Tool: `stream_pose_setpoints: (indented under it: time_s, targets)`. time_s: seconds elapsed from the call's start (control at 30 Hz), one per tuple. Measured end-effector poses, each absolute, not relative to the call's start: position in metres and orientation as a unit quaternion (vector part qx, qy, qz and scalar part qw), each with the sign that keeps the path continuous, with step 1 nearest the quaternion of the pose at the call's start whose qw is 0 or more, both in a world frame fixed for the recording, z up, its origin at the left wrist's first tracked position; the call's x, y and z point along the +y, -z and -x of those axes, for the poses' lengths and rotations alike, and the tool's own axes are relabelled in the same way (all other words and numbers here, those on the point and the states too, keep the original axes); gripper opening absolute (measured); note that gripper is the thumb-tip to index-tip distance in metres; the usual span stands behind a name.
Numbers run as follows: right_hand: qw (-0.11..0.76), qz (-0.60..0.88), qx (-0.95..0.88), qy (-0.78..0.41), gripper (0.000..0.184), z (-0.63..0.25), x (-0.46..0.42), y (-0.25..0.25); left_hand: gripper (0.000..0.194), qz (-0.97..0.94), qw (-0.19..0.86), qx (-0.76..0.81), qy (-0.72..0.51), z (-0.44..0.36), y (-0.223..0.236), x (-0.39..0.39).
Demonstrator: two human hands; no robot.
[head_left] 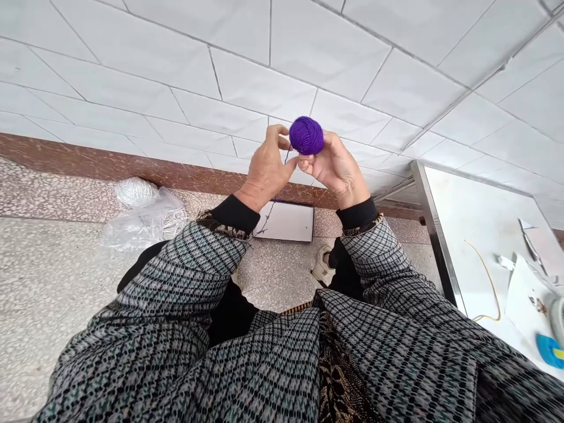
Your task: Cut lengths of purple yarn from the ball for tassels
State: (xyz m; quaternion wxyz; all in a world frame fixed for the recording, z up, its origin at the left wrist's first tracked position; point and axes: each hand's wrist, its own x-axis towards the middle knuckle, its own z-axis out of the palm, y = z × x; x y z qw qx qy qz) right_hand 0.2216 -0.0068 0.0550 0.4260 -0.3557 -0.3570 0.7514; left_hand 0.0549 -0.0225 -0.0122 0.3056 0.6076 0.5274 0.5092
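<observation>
A ball of purple yarn [306,136] is up in front of me, before the tiled wall. My right hand [337,164] grips it from the right and below, fingers curled around its underside. Just left of the ball is my left hand [269,167], its fingers bent and its thumb reaching toward the ball. A dark yarn strand [288,154] comes off the ball's left side and passes into the left hand, where its exact hold is partly hidden. Below the hands, loose yarn hangs over a white box [288,222] on the floor.
On the speckled floor at left lie a white yarn ball [136,192] and a clear plastic bag [147,226]. A white table [478,217] stands at right, carrying a yellow cord [490,276], papers and a blue item [549,349]. The tiled wall [176,53] rises ahead.
</observation>
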Motion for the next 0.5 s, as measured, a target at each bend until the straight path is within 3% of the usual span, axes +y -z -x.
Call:
stream_pose_setpoints:
  time_s: [0.1, 0.2, 0.33, 0.4, 0.5]
  targets:
    - [0.413, 0.362, -0.341, -0.763, 0.034, -0.215, -0.012, -0.062, 0.007, -0.588, 0.302, 0.556, -0.503, -0.054, 0.000, -0.023]
    - [0.423, 0.376, -0.314, -0.762, 0.026, -0.216, -0.012, -0.066, 0.022, -0.579, 0.370, 0.524, -0.503, -0.049, -0.011, -0.026]
    - [0.399, 0.388, -0.333, -0.761, 0.033, -0.222, -0.004, -0.059, 0.038, -0.499, 0.562, 0.471, -0.462, -0.047, -0.021, -0.032]
    - [0.406, 0.376, -0.356, -0.753, 0.040, -0.227, 0.000, -0.054, 0.036, -0.455, 0.620, 0.454, -0.450, -0.046, -0.021, -0.034]
    - [0.442, 0.359, -0.364, -0.737, 0.045, -0.234, 0.007, -0.049, 0.015, -0.419, 0.628, 0.474, -0.453, -0.045, -0.017, -0.033]
